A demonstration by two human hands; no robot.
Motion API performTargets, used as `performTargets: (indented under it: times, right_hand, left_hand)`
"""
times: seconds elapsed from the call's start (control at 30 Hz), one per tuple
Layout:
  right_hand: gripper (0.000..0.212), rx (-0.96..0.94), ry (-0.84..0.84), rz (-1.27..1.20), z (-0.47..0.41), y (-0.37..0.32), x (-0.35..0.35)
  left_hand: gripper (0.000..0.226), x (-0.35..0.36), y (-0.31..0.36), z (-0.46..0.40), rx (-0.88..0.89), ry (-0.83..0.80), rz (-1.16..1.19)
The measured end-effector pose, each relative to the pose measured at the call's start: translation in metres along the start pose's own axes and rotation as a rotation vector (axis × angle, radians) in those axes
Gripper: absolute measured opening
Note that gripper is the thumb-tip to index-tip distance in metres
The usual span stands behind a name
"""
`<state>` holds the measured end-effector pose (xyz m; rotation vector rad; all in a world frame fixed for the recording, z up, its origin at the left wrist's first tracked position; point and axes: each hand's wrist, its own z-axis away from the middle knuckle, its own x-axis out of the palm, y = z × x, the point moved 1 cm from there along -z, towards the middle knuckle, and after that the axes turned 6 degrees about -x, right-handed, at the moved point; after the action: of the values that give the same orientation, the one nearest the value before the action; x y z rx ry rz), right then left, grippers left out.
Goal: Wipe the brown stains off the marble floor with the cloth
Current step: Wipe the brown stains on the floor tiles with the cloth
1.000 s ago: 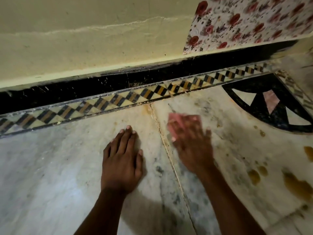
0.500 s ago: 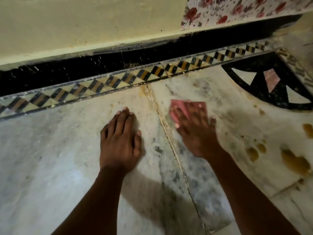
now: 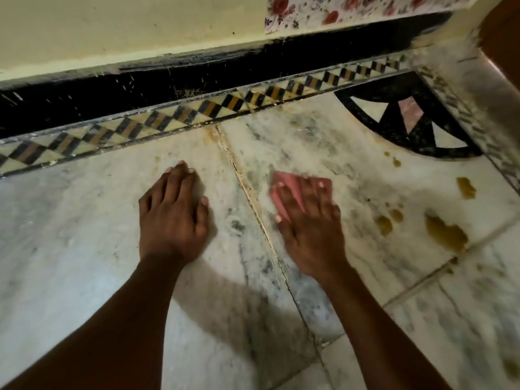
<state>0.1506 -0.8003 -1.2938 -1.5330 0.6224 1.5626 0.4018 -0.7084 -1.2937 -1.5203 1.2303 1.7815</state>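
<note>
A small pink cloth (image 3: 289, 182) lies flat on the white marble floor (image 3: 84, 226), just right of a tile joint. My right hand (image 3: 306, 220) presses it down with straight, spread fingers that cover most of it. My left hand (image 3: 171, 218) rests flat on the marble left of the joint, fingers together. Brown stains sit to the right of the cloth: a large blotch (image 3: 446, 233), two smaller spots (image 3: 384, 223) and another patch (image 3: 465, 187) nearer the inlay.
A black and yellow diamond border strip (image 3: 180, 118) runs along a black skirting (image 3: 84, 99) under a cream wall. A black fan-shaped inlay (image 3: 394, 88) fills the far right corner. A flowered sheet (image 3: 337, 9) hangs at the top. Faint brown marks dot the joint (image 3: 211, 136).
My right hand has slid the pink cloth toward me and a little to the right across the marble. My left hand stays planted on the floor.
</note>
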Motion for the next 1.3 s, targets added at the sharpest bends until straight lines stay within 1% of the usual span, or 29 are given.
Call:
performTargets:
  times: [0.07, 0.13, 0.17, 0.2, 0.23, 0.3, 0.37, 0.4, 0.43, 0.5, 0.57, 0.63, 0.7, 0.73, 0.8, 0.87, 0.93, 1.0, 1.07, 1.13, 1.17, 1.2, 1.3]
  right_hand:
    - [0.065, 0.174, 0.036, -0.009, -0.014, 0.029, -0.006]
    - [0.070, 0.372, 0.064, -0.061, -0.053, 0.041, -0.015]
    - [0.072, 0.442, 0.054, -0.102, -0.070, 0.041, -0.018]
    - [0.074, 0.471, 0.025, -0.118, -0.081, 0.036, -0.020]
    - [0.074, 0.446, -0.001, -0.114, -0.082, 0.028, -0.020]
    - [0.071, 0.267, -0.001, -0.066, -0.056, 0.012, -0.015]
    - [0.069, 0.107, 0.044, -0.025, -0.002, 0.000, -0.004]
    - [0.069, 0.088, 0.045, -0.021, 0.028, -0.001, 0.000]
    - [0.068, 0.112, 0.041, -0.018, 0.049, 0.005, 0.004]
    - [0.068, 0.237, 0.049, -0.016, 0.062, 0.025, 0.004]
    - [0.070, 0.360, 0.097, -0.028, 0.041, 0.042, -0.002]
    - [0.070, 0.410, 0.061, -0.085, 0.005, 0.048, -0.008]
    - [0.069, 0.361, -0.007, -0.047, -0.003, 0.049, -0.007]
    - [0.068, 0.291, -0.018, -0.015, 0.008, 0.049, -0.007]
    - [0.065, 0.129, 0.018, 0.032, 0.053, 0.047, 0.001]
    - [0.062, 0.074, 0.060, 0.044, 0.113, 0.049, 0.005]
    - [0.060, 0.147, 0.023, 0.041, 0.150, 0.063, 0.004]
    - [0.060, 0.260, -0.008, 0.029, 0.151, 0.081, 0.002]
    - [0.059, 0.369, 0.031, -0.019, 0.127, 0.094, -0.004]
    - [0.059, 0.436, 0.019, -0.126, 0.088, 0.095, -0.013]
    - [0.060, 0.423, 0.005, -0.155, 0.071, 0.095, -0.015]
    - [0.061, 0.364, -0.008, -0.146, 0.061, 0.093, -0.015]
    - [0.065, 0.098, 0.038, -0.054, 0.076, 0.093, -0.004]
  left_hand:
    - [0.063, 0.002, -0.001, -0.001, 0.001, 0.008, -0.004]
    - [0.063, 0.003, -0.003, -0.001, 0.011, 0.014, -0.010]
    - [0.063, 0.003, -0.003, -0.001, 0.012, 0.020, -0.011]
    - [0.063, 0.002, -0.002, 0.000, 0.014, 0.023, -0.008]
    - [0.063, 0.001, -0.001, 0.001, 0.020, 0.030, -0.005]
    - [0.064, 0.000, 0.000, 0.001, 0.025, 0.033, 0.007]
    - [0.064, -0.001, 0.000, 0.003, 0.023, 0.029, 0.016]
    - [0.064, -0.001, -0.001, 0.004, 0.029, 0.028, 0.018]
    - [0.064, 0.000, -0.001, 0.003, 0.039, 0.028, 0.021]
    - [0.063, -0.001, -0.001, 0.002, 0.056, 0.022, 0.028]
    - [0.062, 0.000, -0.001, 0.005, 0.075, 0.025, 0.019]
    - [0.059, 0.002, -0.002, 0.003, 0.101, 0.043, -0.001]
    - [0.057, -0.002, 0.002, 0.008, 0.138, 0.061, -0.030]
    - [0.058, -0.004, 0.008, 0.014, 0.153, 0.062, -0.034]
    - [0.062, -0.005, 0.026, 0.027, 0.194, 0.059, -0.020]
    - [0.068, -0.003, 0.061, 0.045, 0.240, 0.028, 0.044]
    - [0.069, 0.011, 0.103, 0.070, 0.273, -0.014, 0.104]
    - [0.067, 0.028, 0.137, 0.097, 0.265, -0.041, 0.113]
    - [0.064, 0.040, 0.155, 0.118, 0.197, -0.032, 0.078]
    - [0.063, 0.046, 0.157, 0.127, 0.116, -0.017, 0.039]
    - [0.064, 0.049, 0.157, 0.124, 0.107, -0.010, 0.022]
    - [0.065, 0.051, 0.156, 0.122, 0.106, -0.009, 0.007]
    - [0.063, 0.054, 0.156, 0.116, 0.100, -0.009, -0.010]
